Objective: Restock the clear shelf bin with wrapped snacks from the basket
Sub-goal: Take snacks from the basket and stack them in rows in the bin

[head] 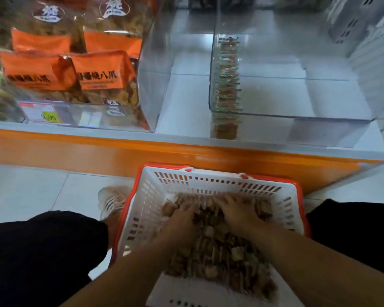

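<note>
A white basket (211,180) with a red rim sits on the floor between my knees, holding a heap of small brown wrapped snacks (222,251). Both my hands are sunk into the far end of the heap. My left hand (182,216) curls its fingers into the snacks, and my right hand (235,209) does the same beside it. The fingertips are hidden among the wrappers. On the shelf above stands the clear shelf bin (297,103), with one stack of wrapped snacks (227,85) against its left wall.
An orange shelf edge (142,154) runs across in front of the basket. Another clear bin at the left holds large orange-labelled snack bags (75,69). A shoe (111,200) rests left of the basket on the pale tiled floor.
</note>
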